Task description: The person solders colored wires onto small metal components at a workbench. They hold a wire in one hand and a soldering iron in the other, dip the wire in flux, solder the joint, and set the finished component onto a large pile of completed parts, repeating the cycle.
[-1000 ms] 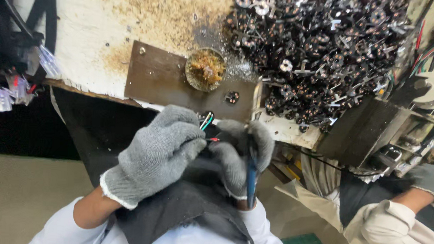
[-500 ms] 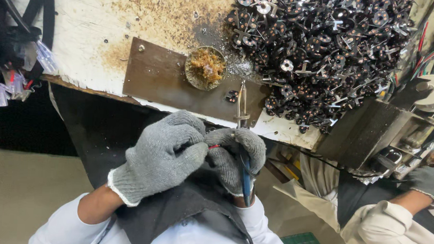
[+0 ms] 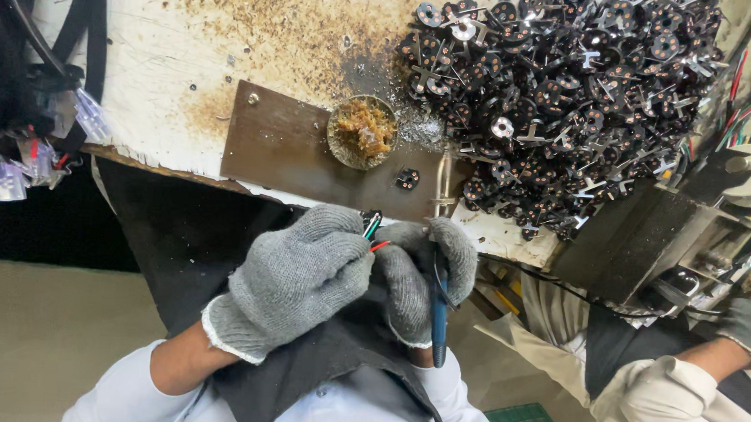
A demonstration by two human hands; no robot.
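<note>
Beyond our hands lies one heap of dark round metal parts (image 3: 566, 101), too many to count, dumped within reach. One brown plate (image 3: 310, 153) carries one dish of amber paste (image 3: 362, 133). Our left hand (image 3: 292, 283) pinches three coloured wires (image 3: 373, 232); our right hand (image 3: 423, 272) grips one blue-handled tool (image 3: 439, 311), tip meeting them.
</note>
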